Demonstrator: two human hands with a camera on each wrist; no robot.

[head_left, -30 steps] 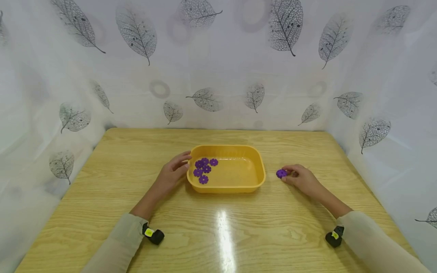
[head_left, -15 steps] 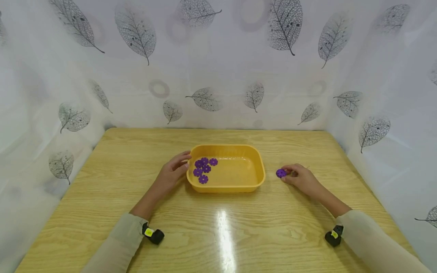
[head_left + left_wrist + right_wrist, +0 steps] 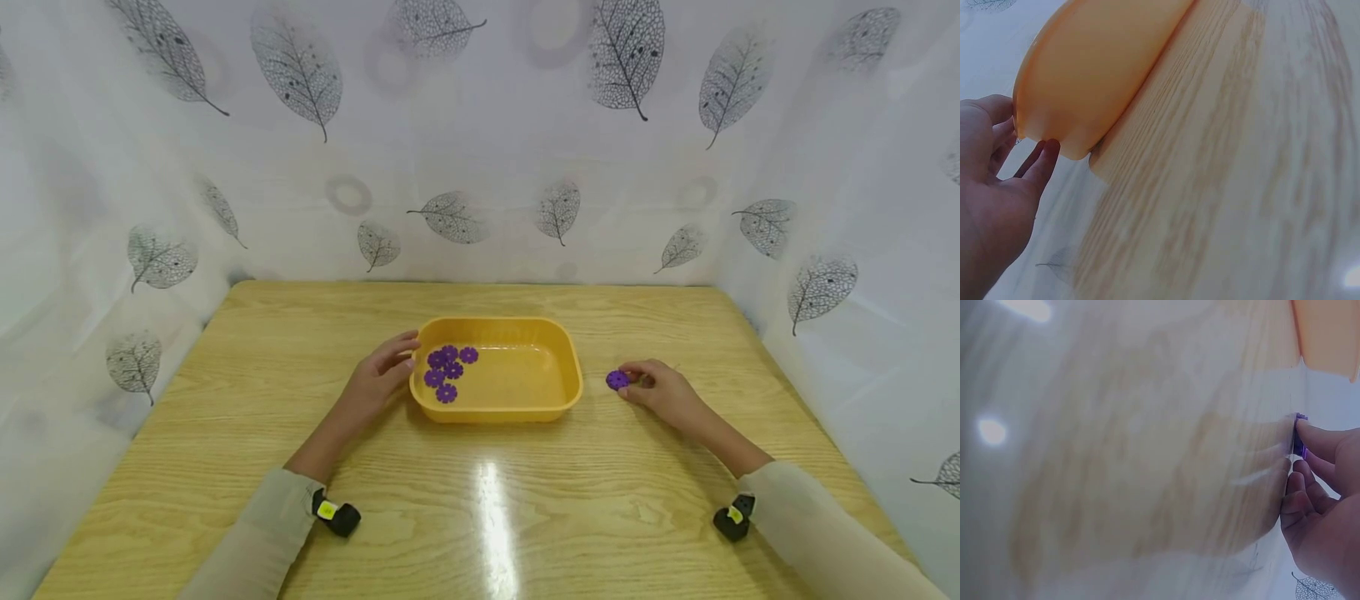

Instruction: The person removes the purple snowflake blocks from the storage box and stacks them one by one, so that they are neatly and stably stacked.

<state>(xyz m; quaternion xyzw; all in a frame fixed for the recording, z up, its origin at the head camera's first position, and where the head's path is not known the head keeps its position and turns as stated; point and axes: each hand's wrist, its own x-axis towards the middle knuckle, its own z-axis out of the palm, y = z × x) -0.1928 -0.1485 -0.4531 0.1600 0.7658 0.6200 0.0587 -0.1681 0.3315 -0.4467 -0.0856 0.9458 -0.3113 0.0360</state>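
Head view shows a yellow tub [image 3: 495, 415] upright on the wooden table [image 3: 600, 500], between the person's two hands. Inside it, purple flower-shaped pieces [image 3: 446, 392] cluster on the floor at the left end; some overlap, so the exact count is hard to tell. The left hand [image 3: 371, 382] touches that same end, its fingers relaxed and spread apart, thumb and fingertips against the tub's outer wall in the left wrist view. Outside the tub, just beyond its right end, the right hand [image 3: 667, 396] pinches a purple piece [image 3: 617, 381] between thumb and finger; whether this is one piece or several stacked cannot be told. Leaf-printed curtain [image 3: 495, 142] stands behind the table and along both sides
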